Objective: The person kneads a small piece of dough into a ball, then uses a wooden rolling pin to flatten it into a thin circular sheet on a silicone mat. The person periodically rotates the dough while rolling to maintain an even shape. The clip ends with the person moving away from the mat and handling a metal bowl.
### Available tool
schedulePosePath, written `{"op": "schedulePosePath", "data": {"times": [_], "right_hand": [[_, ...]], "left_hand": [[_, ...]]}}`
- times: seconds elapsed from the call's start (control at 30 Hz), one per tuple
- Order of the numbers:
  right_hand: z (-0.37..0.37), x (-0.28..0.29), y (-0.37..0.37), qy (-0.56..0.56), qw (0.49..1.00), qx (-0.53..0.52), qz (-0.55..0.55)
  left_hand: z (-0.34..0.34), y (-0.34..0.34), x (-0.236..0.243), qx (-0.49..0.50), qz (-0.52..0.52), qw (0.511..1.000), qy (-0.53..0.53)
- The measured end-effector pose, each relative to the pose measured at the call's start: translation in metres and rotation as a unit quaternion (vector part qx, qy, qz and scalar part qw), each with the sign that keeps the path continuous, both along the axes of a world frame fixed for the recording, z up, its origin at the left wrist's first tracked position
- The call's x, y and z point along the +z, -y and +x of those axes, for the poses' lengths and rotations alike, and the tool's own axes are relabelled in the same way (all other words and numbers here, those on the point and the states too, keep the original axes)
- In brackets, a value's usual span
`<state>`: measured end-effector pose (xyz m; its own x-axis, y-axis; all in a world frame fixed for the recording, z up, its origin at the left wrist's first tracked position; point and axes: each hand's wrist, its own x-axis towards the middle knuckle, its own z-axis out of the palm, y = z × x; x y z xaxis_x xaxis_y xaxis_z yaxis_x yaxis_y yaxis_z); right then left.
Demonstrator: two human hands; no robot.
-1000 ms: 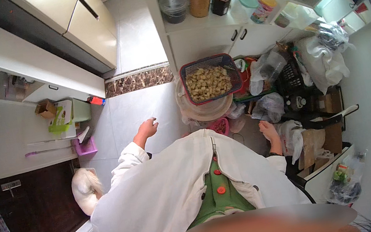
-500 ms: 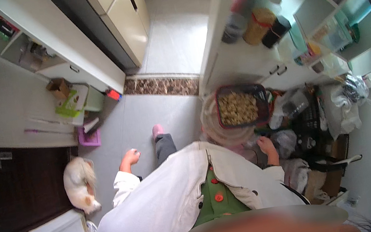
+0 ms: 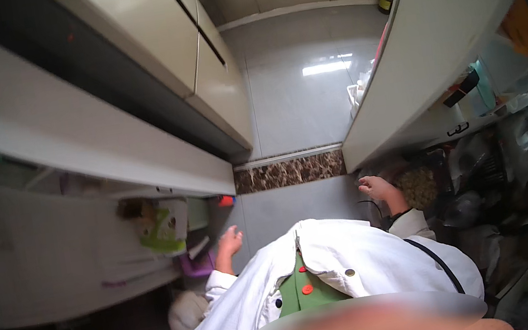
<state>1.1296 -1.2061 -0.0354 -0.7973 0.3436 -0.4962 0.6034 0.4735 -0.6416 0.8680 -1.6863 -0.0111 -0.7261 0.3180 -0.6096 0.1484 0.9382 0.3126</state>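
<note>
My left hand hangs low beside my white jacket, near a purple bin at the left. Its fingers are loosely bent and slightly apart, and nothing shows in them. On the other side my right hand is held out, fingers loosely curled and pointing left, with no object visible in it. It is nearest to the red-rimmed basket of pale, lumpy pieces, which lies just to its right and is dim. Whether the hand touches the basket's surroundings I cannot tell.
A dark marbled threshold crosses the doorway ahead, with grey tiles beyond. A tall beige cabinet stands left of it, a white panel right. A pale-furred animal is at my lower left. Clutter with plastic bags fills the right.
I have moved forward, so the doorway is closer and the basket lies farther right. My right hand has come away from the clutter beside the basket. The animal is now partly behind my sleeve.
</note>
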Motion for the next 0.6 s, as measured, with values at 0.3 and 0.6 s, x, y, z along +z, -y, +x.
{"op": "schedulePosePath", "data": {"times": [0.3,0.6], "right_hand": [[-0.171,0.074,-0.081,-0.091,0.992,-0.062,0.064],[-0.344,0.114,-0.204,-0.123,0.987,-0.073,0.071]], "left_hand": [[-0.182,-0.241,-0.005,-0.226,0.106,0.968,0.021],[-0.340,-0.443,0.074,-0.241,0.168,0.956,0.022]]}}
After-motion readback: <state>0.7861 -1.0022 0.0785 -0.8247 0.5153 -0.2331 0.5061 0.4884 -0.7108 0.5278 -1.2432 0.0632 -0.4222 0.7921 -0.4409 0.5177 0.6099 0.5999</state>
